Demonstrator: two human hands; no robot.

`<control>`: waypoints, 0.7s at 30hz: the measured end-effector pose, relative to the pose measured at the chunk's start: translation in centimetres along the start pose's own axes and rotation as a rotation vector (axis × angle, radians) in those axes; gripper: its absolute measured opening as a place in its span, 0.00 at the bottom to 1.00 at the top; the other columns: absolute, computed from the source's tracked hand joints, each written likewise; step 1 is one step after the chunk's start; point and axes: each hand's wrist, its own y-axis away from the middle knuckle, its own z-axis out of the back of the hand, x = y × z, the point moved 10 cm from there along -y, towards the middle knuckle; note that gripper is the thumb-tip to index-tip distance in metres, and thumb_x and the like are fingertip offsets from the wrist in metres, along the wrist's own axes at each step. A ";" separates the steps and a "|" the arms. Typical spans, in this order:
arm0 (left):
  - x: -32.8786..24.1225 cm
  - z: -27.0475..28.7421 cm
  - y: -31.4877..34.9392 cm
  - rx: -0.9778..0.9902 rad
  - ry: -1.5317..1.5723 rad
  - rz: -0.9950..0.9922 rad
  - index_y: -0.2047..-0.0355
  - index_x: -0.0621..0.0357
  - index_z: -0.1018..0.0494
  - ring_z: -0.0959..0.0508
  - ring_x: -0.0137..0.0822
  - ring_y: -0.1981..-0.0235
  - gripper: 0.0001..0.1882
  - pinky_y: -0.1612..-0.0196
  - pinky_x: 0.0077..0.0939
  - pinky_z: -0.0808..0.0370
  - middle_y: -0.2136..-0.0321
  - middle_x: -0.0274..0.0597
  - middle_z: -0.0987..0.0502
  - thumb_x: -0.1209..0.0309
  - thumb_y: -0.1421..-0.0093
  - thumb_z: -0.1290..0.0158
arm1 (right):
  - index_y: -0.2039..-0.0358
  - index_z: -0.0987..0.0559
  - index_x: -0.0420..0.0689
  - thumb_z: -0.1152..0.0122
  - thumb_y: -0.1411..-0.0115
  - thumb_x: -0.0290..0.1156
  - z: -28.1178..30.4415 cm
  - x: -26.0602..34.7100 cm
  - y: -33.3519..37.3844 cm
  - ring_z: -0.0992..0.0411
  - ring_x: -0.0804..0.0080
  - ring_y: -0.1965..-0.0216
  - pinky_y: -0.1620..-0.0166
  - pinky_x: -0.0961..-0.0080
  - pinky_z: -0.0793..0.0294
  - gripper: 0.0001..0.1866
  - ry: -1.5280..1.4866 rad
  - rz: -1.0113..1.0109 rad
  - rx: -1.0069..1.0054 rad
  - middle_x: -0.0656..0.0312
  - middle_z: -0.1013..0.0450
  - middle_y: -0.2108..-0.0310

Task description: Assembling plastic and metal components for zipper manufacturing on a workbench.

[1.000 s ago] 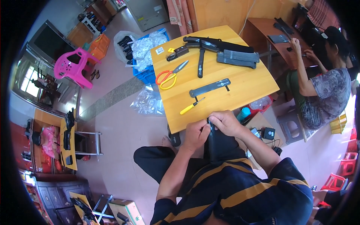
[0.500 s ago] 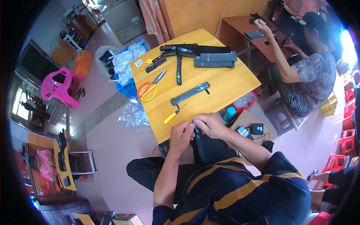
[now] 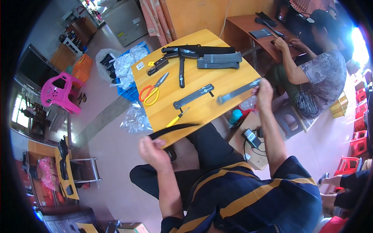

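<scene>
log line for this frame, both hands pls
left hand: holds black sheath | right hand: holds grey knife | over wooden table

I can't see the near end of the black strip (image 3: 173, 129): my left hand (image 3: 154, 149) closes over it. My right hand (image 3: 264, 90) likewise covers one end of the grey blade-like piece (image 3: 237, 91), and I can't tell whether that piece is bare metal or sheathed. The table (image 3: 217, 83) hides my knees. The co-worker (image 3: 314, 66) at the far desk is partly cut by the dark rim, and the small items on the desk there are too tiny to identify.
</scene>
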 end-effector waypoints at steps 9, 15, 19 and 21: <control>-7.4 5.5 -3.5 -0.081 -0.025 -0.173 0.71 0.57 0.33 0.27 0.28 0.79 0.16 0.73 0.25 0.26 0.80 0.36 0.28 0.65 0.24 0.54 | 0.68 0.26 0.47 0.53 0.23 0.42 6.1 -4.5 -7.0 0.33 0.83 0.81 0.78 0.80 0.30 0.17 0.164 -0.080 -0.056 0.70 0.32 0.77; -2.4 6.3 -4.4 -0.051 0.343 0.113 0.66 0.55 0.29 0.27 0.33 0.82 0.15 0.73 0.34 0.23 0.82 0.36 0.27 0.61 0.23 0.55 | 0.65 0.23 0.44 0.53 0.26 0.39 6.3 -8.9 -9.6 0.32 0.81 0.80 0.78 0.80 0.32 0.15 0.231 -0.128 0.045 0.68 0.28 0.76; -1.7 1.0 -4.2 0.233 0.710 0.246 0.63 0.52 0.28 0.30 0.33 0.81 0.16 0.73 0.32 0.29 0.79 0.34 0.29 0.57 0.24 0.57 | 0.43 0.24 0.36 0.43 0.28 0.43 9.3 -6.7 -9.9 0.24 0.64 0.69 0.63 0.67 0.23 0.24 0.758 0.215 -0.041 0.56 0.24 0.68; -1.1 0.8 -4.2 0.263 0.730 0.279 0.63 0.49 0.28 0.30 0.33 0.81 0.14 0.73 0.31 0.29 0.79 0.34 0.29 0.56 0.24 0.56 | 0.34 0.32 0.36 0.38 0.31 0.43 7.9 -3.5 -7.3 0.25 0.51 0.51 0.46 0.59 0.25 0.32 1.099 0.453 -0.159 0.42 0.26 0.50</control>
